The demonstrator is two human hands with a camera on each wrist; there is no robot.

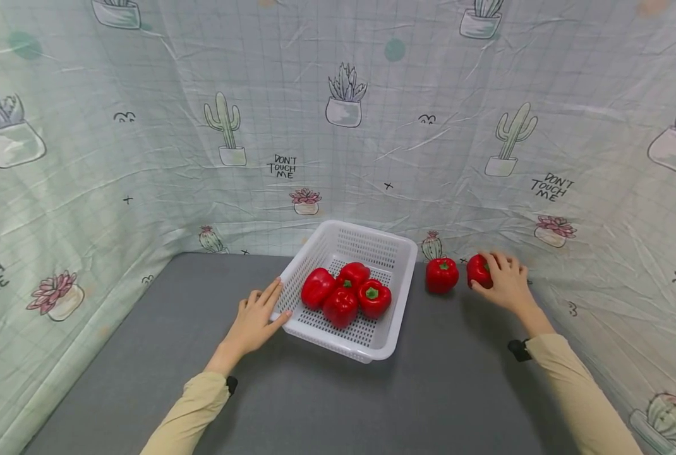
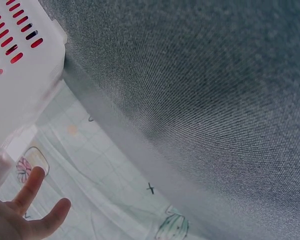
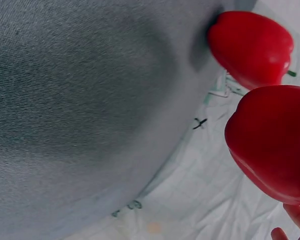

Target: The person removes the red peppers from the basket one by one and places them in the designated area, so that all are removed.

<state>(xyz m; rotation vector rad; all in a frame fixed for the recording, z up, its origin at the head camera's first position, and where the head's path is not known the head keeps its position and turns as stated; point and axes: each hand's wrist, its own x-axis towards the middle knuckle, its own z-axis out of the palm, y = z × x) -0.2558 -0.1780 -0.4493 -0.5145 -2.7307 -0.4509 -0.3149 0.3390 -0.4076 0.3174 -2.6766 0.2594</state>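
A person's right grip (image 1: 504, 282) curls over a red pepper (image 1: 477, 270) at the far side of a dark gray counter (image 1: 338, 404), fingers behind it and thumb across the near side. From where I stand, I cannot tell whether the pepper is clear of the surface. Just left of that grip, with a small gap between, a second red pepper (image 1: 442, 275) stands on the counter, green stem up.

Farther left, between the person's two hands, a white perforated basket (image 1: 402, 291) sits at an angle, holding four red peppers (image 1: 340, 308) bunched together. The left grip (image 1: 256, 319) is at the basket's near left corner, open, its fingers extended against the side and the thumb at the corner; it clasps no pepper.

Behind each grip, toward the person, a black band shows at the wrist, the left band (image 1: 232, 385) and the right band (image 1: 520, 350) both close to the cuffs of pale yellow sleeves (image 1: 577, 392). Beyond both grips hangs a pale, creased cloth (image 1: 292, 133) printed with potted cacti, succulents and the words "Don't touch me."
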